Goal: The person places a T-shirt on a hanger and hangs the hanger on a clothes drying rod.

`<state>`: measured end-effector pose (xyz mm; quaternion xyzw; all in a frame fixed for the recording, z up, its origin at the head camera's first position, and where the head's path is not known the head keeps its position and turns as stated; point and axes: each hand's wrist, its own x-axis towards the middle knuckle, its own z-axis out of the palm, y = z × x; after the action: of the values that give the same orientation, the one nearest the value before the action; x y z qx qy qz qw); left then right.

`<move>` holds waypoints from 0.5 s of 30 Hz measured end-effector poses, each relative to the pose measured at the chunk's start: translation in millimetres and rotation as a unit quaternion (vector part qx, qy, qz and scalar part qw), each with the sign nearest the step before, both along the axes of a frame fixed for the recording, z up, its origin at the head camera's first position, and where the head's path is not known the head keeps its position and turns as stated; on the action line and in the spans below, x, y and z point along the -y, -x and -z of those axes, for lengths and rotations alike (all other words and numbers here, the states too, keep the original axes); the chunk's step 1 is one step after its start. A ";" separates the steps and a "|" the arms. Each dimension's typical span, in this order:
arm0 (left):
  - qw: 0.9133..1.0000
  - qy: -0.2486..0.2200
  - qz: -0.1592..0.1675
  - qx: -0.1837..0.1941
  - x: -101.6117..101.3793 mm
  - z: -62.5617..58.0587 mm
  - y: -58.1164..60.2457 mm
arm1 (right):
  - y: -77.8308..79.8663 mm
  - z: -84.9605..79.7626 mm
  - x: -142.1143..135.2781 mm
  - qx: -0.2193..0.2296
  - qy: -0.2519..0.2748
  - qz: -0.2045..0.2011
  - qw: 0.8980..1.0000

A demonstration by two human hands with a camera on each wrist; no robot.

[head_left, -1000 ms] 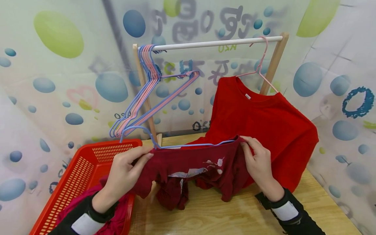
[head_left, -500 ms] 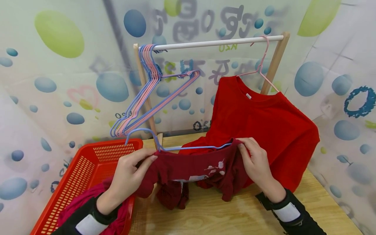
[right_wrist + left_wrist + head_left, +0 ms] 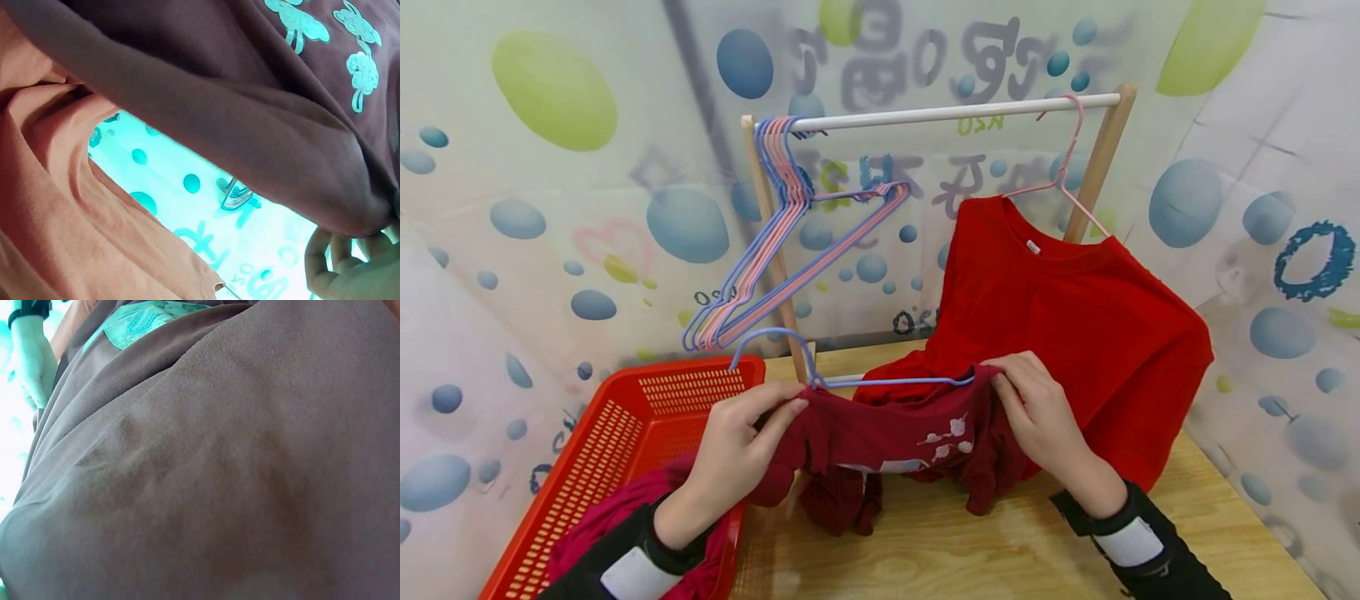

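While red crew-neck shirt [image 3: 1060, 308] hangs from white rail [image 3: 955, 112], left hand [image 3: 737, 442] and right hand [image 3: 1043, 408] pinch maroon flower-printed garment [image 3: 872, 422] in front. Slim blue hanger [image 3: 902, 382] seemingly part-fitted; not yet hung. Magenta fabric [image 3: 617, 525] left in red plastic basket [image 3: 662, 437].

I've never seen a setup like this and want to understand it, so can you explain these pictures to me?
There is no machine here, only a person's bare left hand and right hand. Both pinch the edge of a dark red garment, with a blue hanger at its opening. The wide picture comes from a camera on the head, looking forward and down. The other two, oddly coloured, come from a camera on each wrist, so the garment fills much of them. Behind the hands, on a wooden table, stands a rack carrying spare hangers at the left and a red shirt at the right. A red basket to the left holds dark pink cloth.
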<state>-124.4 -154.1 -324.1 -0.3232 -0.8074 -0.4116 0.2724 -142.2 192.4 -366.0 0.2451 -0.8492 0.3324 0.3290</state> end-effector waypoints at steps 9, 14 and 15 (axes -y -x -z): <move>1.000 -0.006 0.007 -0.001 -4.1 2.5 -0.7 | -2.3 -2.0 6.4 0.014 -0.048 0.003 0.999; 1.000 -0.008 0.005 0.002 -6.5 3.3 -0.8 | -3.7 -2.9 11.6 0.014 -0.065 0.006 0.998; 1.000 -0.008 0.004 0.003 -6.9 3.3 -1.2 | -4.1 -2.9 12.6 0.013 -0.066 0.005 0.998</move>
<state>-123.2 -147.2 -327.5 -0.3231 -0.8038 -0.4196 0.2711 -138.2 179.7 -363.1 0.2573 -0.8749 0.2771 0.3027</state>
